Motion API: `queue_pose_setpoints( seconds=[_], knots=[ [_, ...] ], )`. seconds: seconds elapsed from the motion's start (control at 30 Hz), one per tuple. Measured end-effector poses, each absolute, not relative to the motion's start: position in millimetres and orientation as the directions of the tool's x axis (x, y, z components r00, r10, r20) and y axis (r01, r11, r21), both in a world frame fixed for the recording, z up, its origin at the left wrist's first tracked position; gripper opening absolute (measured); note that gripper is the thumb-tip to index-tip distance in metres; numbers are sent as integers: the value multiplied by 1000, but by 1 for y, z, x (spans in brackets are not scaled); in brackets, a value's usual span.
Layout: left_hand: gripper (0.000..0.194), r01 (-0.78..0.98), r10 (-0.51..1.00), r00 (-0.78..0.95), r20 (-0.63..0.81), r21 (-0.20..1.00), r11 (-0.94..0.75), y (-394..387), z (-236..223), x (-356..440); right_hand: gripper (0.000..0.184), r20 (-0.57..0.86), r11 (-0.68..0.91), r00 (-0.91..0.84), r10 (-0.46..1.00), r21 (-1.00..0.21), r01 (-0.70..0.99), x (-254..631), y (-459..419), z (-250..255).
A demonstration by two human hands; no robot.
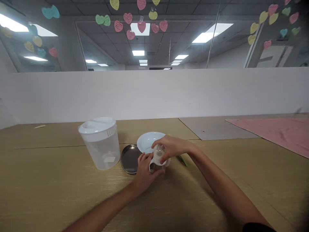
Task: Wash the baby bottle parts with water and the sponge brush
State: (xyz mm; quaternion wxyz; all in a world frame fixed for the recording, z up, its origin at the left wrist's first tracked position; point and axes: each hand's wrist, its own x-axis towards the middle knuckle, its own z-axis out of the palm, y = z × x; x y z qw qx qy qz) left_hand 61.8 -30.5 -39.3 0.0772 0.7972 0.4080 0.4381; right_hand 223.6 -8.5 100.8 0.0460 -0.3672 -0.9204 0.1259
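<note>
Both my hands close around a small clear cup with white handles (156, 160) above the middle of the wooden table (60, 193). My left hand (145, 174) wraps its lower side and a white handle, and my right hand (171, 147) rests over its top. Just behind them lies a white plate (147, 141), partly covered by my right hand. A round steel dish or lid (129, 159) lies left of my left hand. Farther left stands a translucent plastic pitcher with a white lid (100, 145).
A green strip (183, 160) lies beyond my right wrist. A beige scrap (40, 126) lies at the far left. A grey board (217, 127) and pink mat (270, 132) cover the back right. A white partition (154, 93) runs behind the table.
</note>
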Motion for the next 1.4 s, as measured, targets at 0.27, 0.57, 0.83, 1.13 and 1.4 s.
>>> queue_pose_setpoints(
  seconds=[0.27, 0.57, 0.83, 1.13, 1.4],
  knots=[
    [57, 603, 697, 287, 657, 441, -665, -31, -39, 62, 59, -32, 676, -721, 692, -321, 663, 227, -5, 104],
    [54, 611, 676, 300, 673, 409, -678, -29, -44, 62, 65, -57, 589, -668, 742, -421, 690, 231, -1, 95],
    [54, 592, 675, 294, 676, 426, -684, -29, -43, 63, 50, -36, 621, -691, 722, -407, 670, 228, -6, 103],
    [53, 581, 669, 298, 681, 427, -693, -30, -42, 64, 48, -49, 612, -687, 725, -411, 676, 229, -7, 104],
    [61, 576, 682, 291, 671, 446, -685, -31, -40, 63, 50, 173, 622, -666, 725, -578, 527, 238, -16, 119]
  ],
)
